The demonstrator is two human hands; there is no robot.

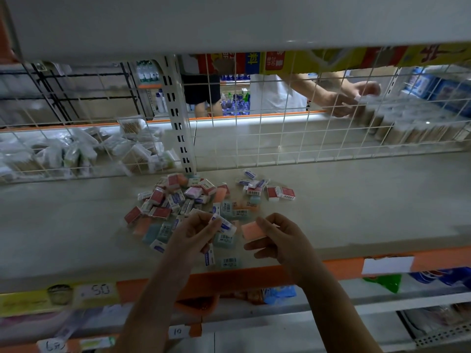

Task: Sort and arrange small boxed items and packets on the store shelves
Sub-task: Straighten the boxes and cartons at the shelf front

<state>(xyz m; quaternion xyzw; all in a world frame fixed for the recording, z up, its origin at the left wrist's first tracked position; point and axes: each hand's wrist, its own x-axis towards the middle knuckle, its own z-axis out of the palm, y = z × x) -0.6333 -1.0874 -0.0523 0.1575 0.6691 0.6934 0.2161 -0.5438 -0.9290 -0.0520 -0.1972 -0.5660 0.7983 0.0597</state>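
A heap of small boxed erasers in red, white, blue, pink and orange lies on the grey shelf. A smaller cluster of boxes lies to its right. My left hand holds a white and blue boxed eraser between thumb and fingers just in front of the heap. My right hand pinches an orange packet beside it. Both hands hover over the shelf's front part.
A white wire grid backs the shelf. Behind it another person's hands handle clear packs on the far side. Bagged goods lie behind the grid at left. An orange price strip edges the shelf front, with lower shelves below.
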